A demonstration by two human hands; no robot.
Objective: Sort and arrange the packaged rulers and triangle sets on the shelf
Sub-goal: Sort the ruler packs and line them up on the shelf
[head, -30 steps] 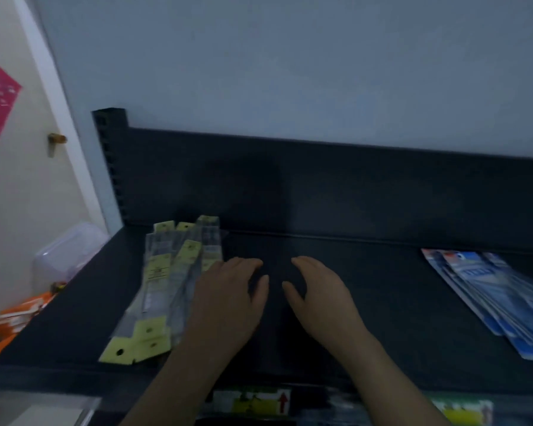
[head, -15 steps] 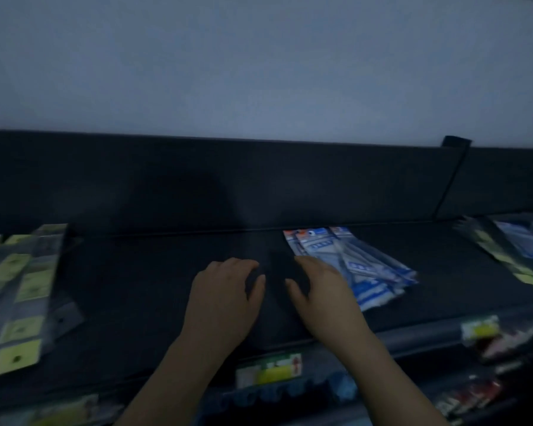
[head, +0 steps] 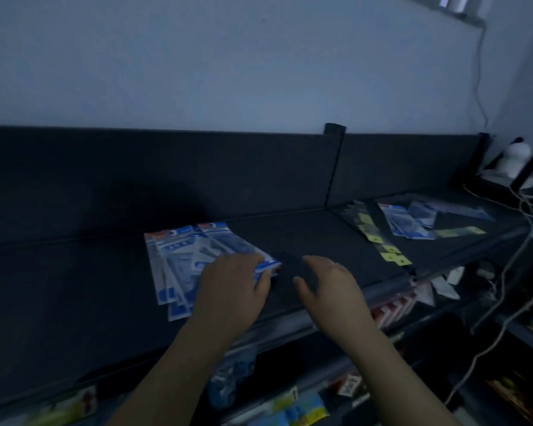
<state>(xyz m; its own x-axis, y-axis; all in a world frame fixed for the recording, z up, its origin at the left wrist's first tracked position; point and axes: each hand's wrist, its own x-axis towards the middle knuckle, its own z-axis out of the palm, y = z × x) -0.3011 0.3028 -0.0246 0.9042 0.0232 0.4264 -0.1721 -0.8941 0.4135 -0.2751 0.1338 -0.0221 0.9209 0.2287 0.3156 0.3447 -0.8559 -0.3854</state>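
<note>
you've slid right along the shelf [head: 74, 287]: left hand [head: 233, 290] now spread open over the blue triangle-set packets [head: 182, 256], right hand [head: 330, 287] open beside. probably tidy those next.

Two bare hands in dim, bluish light: the person's left hand [head: 231, 290] and right hand [head: 330, 287], each slim and long-fingered. The left forearm [head: 173, 373] and right forearm [head: 391, 364] are bare of clothing right down to the lower edge of the frame. Fingernails and finer marks are too blurred to make out.
</note>
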